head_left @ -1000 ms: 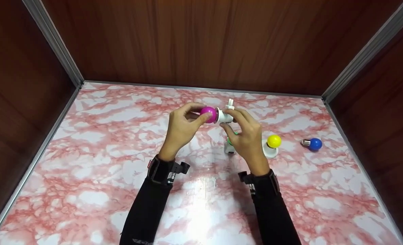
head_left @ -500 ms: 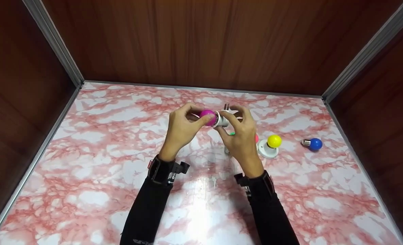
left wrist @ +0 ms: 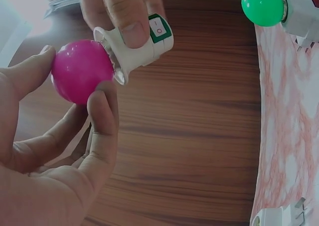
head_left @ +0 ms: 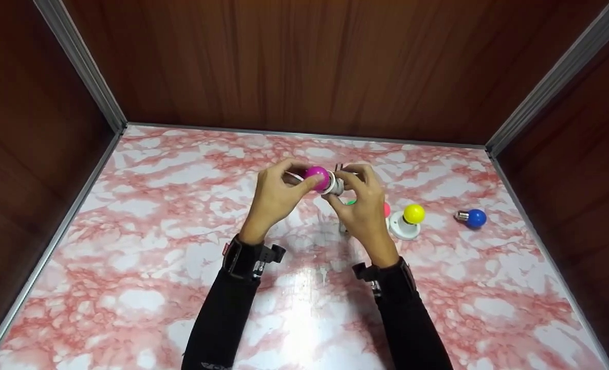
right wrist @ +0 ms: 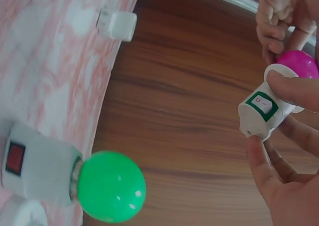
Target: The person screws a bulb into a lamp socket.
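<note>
In the head view my left hand (head_left: 276, 195) pinches a magenta light bulb (left wrist: 82, 69) between thumb and fingers. My right hand (head_left: 363, 203) grips a white lamp socket (left wrist: 144, 56) with a rocker switch (right wrist: 262, 104) framed in green. The bulb's base points into the socket's flared mouth, and a little of its metal thread shows at the rim. Two plug prongs stick up behind the socket in the head view. Both hands are raised over the table. The fingers partly hide the bulb and the socket.
A green bulb (right wrist: 112, 186) sits in a white socket (right wrist: 47, 168) with a red switch. A yellow bulb (head_left: 414, 213) stands on a round white base (head_left: 406, 232), beside a half-hidden pinkish-red bulb (head_left: 387, 209). A blue bulb (head_left: 476, 218) lies farther right. A small white piece (right wrist: 122, 25) lies near the edge.
My right hand has shifted slightly left and turned the socket, so its prongs now look shorter and lower. The left hand stays almost in place with the magenta bulb.
</note>
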Available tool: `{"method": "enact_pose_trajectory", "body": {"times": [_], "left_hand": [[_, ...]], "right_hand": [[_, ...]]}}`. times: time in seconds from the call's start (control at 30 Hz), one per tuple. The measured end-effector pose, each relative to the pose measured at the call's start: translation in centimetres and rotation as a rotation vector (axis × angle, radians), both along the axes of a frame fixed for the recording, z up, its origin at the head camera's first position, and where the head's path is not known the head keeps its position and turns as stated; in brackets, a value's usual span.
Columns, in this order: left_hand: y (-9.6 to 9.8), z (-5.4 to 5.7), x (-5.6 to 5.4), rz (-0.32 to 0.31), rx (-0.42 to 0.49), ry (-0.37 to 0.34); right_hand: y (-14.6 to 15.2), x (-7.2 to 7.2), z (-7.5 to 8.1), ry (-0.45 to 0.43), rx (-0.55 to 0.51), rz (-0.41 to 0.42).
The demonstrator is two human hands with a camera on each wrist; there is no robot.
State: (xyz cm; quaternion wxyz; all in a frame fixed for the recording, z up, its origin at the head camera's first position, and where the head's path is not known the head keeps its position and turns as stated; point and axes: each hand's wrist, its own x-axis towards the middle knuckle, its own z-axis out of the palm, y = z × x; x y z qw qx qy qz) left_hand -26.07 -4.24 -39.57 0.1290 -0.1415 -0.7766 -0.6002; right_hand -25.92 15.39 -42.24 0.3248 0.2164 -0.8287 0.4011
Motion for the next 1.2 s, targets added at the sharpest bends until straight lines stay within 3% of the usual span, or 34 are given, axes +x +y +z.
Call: {"method": "enact_pose_trajectory", "body": {"times": [0.2,0.37,0.5,0.67,1.0,1.2], "left_hand": [[-0.6,-0.4,-0.2,-0.067,0.026,0.021],[-1.1,-0.7,-0.3,-0.104,0.05,0.006],[-1.5,-0.9,-0.6,-0.113,0.039,0.007],[-2.2,-1.5,-1.2,-0.141,-0.011,0.001],[-3.2,-3.6,-2.6,-0.206,-0.199,-0.152],[-3.2,-4.6,-3.3,-0.237,-0.255,-0.22]], "right_hand": [[-0.4,0.2,-0.2,-0.282,-0.258,0.136],[-0.7,0.1,-0.4,-0.429,-0.339,0.16],[-1.0,0.1,-0.8,-0.464,-0.322,0.155],[-1.6,0.2,-1.7,-0.473,-0.213,0.093],[-3.0,0.3,-4.6,-0.588,-0.082,-0.005],[-3.3,0.0,-6.0,-0.649,-0.044,-0.045]]}}
